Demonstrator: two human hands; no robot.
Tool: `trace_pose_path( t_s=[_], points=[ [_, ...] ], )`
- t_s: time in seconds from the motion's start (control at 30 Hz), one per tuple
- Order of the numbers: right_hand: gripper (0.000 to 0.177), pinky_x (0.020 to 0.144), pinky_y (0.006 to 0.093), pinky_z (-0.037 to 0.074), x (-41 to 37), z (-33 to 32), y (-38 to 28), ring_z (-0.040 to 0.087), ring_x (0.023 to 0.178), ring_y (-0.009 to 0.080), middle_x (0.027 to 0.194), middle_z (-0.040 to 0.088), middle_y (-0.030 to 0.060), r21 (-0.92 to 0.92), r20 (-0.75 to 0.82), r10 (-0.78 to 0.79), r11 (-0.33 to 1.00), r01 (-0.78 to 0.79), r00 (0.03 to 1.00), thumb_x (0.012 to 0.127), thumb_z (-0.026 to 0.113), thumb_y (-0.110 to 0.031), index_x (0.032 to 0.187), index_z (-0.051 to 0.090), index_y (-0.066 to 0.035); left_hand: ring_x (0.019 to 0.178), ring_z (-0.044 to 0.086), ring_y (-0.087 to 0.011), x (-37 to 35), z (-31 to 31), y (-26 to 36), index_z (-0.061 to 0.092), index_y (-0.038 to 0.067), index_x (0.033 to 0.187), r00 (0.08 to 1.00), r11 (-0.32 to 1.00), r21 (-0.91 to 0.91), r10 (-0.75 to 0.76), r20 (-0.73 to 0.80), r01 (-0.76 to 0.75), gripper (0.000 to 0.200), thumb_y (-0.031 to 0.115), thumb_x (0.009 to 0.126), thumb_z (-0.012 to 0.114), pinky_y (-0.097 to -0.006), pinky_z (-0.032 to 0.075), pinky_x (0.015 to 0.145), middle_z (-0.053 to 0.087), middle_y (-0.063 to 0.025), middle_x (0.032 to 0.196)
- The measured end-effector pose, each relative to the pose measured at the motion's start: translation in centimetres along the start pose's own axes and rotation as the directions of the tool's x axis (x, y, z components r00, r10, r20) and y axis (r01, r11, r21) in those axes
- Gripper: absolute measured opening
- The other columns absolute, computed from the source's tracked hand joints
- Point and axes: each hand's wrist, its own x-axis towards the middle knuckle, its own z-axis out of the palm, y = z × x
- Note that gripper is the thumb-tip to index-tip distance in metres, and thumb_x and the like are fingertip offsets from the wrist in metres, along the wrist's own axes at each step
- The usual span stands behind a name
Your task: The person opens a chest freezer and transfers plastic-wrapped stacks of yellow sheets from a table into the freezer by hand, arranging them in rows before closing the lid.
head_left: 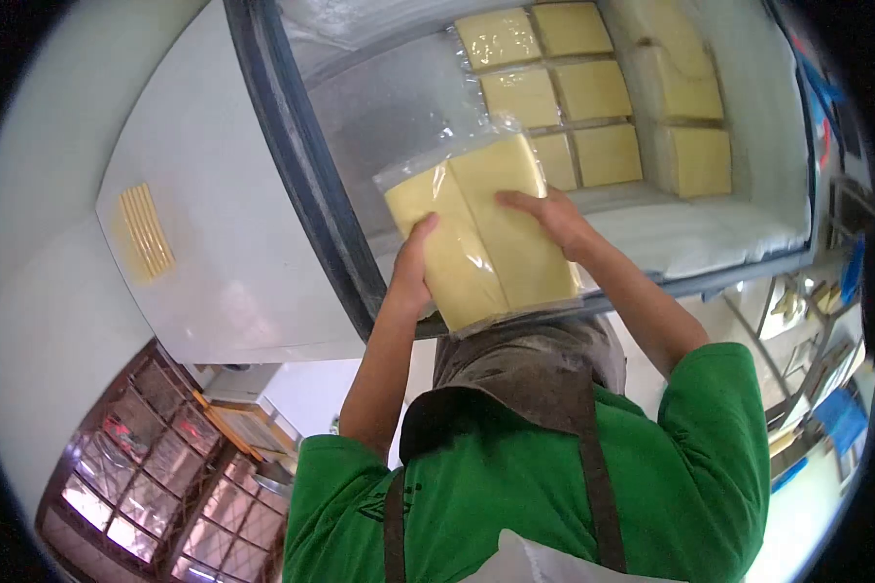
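Observation:
A clear plastic pack of pale yellow slabs (501, 228), laid in two stacks side by side, is held between my hands over the near edge of an open chest freezer (389, 107). My left hand (414, 267) grips the pack's left side, thumb on top. On the right side, my right hand (556, 222) clasps it with the thumb across the upper face; the fingers beneath are hidden. Similar yellow packs (593, 89) lie in rows on the freezer floor beyond. More yellow blocks (702, 160) rest along its right wall, partly under clear film.
The freezer's dark rim (297, 155) runs along its left and near sides. Left of it, a white panel (228, 243) bears several yellow strips (147, 231). A grilled window (156, 447) is at lower left. Metal racks (797, 355) with blue items stand at the right.

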Motion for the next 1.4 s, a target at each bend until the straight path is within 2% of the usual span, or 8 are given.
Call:
trace_pose_path(
  t_s=[0.63, 0.77, 0.87, 0.9, 1.0, 1.2, 1.3, 1.4],
  points=[
    [0.079, 0.089, 0.0393, 0.051, 48.1, -2.4, 9.0, 0.066, 0.099, 0.0319, 0.106, 0.069, 0.0174, -0.704, -0.006, 0.258, 0.685, -0.187, 0.966, 0.059, 0.076, -0.064, 0.112, 0.067, -0.005, 0.122, 0.050, -0.0272, 38.2, -17.2, -1.6, 0.044, 0.009, 0.135, 0.993, 0.925, -0.380, -0.033, -0.110, -0.012, 0.064, 0.045, 0.086, 0.062, -0.0456, 0.042, 0.103, 0.053, -0.0093, 0.130],
    [0.065, 0.087, 0.0359, 0.051, 62.0, -2.7, 17.7, 0.067, 0.093, 0.0266, 0.102, 0.071, 0.0128, -0.817, 0.209, 0.106, 0.565, 0.114, 0.972, 0.069, 0.074, -0.056, 0.112, 0.068, -0.009, 0.121, 0.050, -0.0282, 47.2, -21.2, -3.8, 0.045, 0.010, 0.134, 0.979, 0.891, -0.445, -0.002, -0.206, -0.092, 0.063, 0.045, 0.084, 0.059, -0.0476, 0.040, 0.104, 0.053, -0.0096, 0.130],
    [0.074, 0.091, 0.0403, 0.051, 66.1, -1.4, 18.9, 0.068, 0.095, 0.0290, 0.100, 0.071, 0.0131, -0.837, 0.208, 0.299, 0.548, 0.011, 0.931, 0.061, 0.077, -0.062, 0.114, 0.069, -0.011, 0.119, 0.051, -0.0291, 52.1, -25.1, -7.4, 0.047, 0.010, 0.133, 0.969, 0.856, -0.499, 0.012, -0.247, -0.137, 0.066, 0.042, 0.077, 0.062, -0.0488, 0.041, 0.103, 0.055, -0.0098, 0.129],
    [0.092, 0.105, 0.0396, 0.041, 64.9, -1.2, 12.9, 0.046, 0.129, 0.0358, 0.142, 0.046, 0.0208, -0.873, 0.300, 0.529, 0.488, 0.005, 0.794, 0.067, 0.069, -0.071, 0.125, 0.059, 0.000, 0.119, 0.051, -0.0291, 53.0, -25.7, -8.5, 0.047, 0.010, 0.133, 0.964, 0.854, -0.507, -0.023, -0.263, -0.118, 0.066, 0.042, 0.077, 0.062, -0.0488, 0.041, 0.103, 0.055, -0.0098, 0.129],
    [0.088, 0.109, 0.0422, 0.035, 69.3, 0.2, 19.9, 0.039, 0.135, 0.0337, 0.147, 0.040, 0.0189, -0.949, 0.274, 0.322, 0.244, 0.201, 0.906, 0.062, 0.070, -0.071, 0.119, 0.065, -0.005, 0.116, 0.054, -0.0295, 56.2, -27.4, -10.5, 0.049, 0.011, 0.132, 0.945, 0.767, -0.618, -0.050, -0.324, -0.171, 0.066, 0.036, 0.073, 0.063, -0.0495, 0.042, 0.102, 0.056, -0.0078, 0.127],
    [0.087, 0.107, 0.0439, 0.036, 72.7, 2.8, 23.1, 0.043, 0.129, 0.0327, 0.137, 0.047, 0.0184, -0.960, 0.217, 0.369, 0.247, 0.129, 0.904, 0.063, 0.073, -0.067, 0.124, 0.062, -0.005, 0.113, 0.053, -0.0305, 57.6, -31.9, -10.7, 0.053, 0.010, 0.123, 0.965, 0.708, -0.695, -0.081, -0.251, -0.122, 0.055, 0.030, 0.073, 0.063, -0.0470, 0.040, 0.103, 0.057, -0.0066, 0.122],
    [0.085, 0.101, 0.0438, 0.044, 70.6, 5.1, 29.4, 0.057, 0.114, 0.0322, 0.121, 0.061, 0.0181, -0.973, 0.165, 0.336, 0.209, 0.097, 0.927, 0.060, 0.076, -0.065, 0.121, 0.063, -0.008, 0.103, 0.057, -0.0320, 54.4, -38.2, -9.7, 0.054, 0.007, 0.122, 0.685, 0.852, -0.347, -0.522, -0.508, 0.391, 0.046, 0.022, 0.079, 0.062, -0.0471, 0.048, 0.091, 0.059, -0.0082, 0.118],
    [0.091, 0.108, 0.0471, 0.036, 69.1, 6.2, 35.4, 0.048, 0.126, 0.0348, 0.134, 0.053, 0.0198, -0.957, 0.161, -0.022, 0.240, 0.162, 0.987, 0.062, 0.075, -0.067, 0.128, 0.057, -0.007, 0.099, 0.058, -0.0339, 55.3, -38.4, -4.4, 0.056, 0.002, 0.116, 0.476, 0.847, 0.160, -0.121, -0.871, 0.508, 0.040, 0.029, 0.086, 0.057, -0.0510, 0.050, 0.077, 0.060, -0.0140, 0.110]
  ],
)
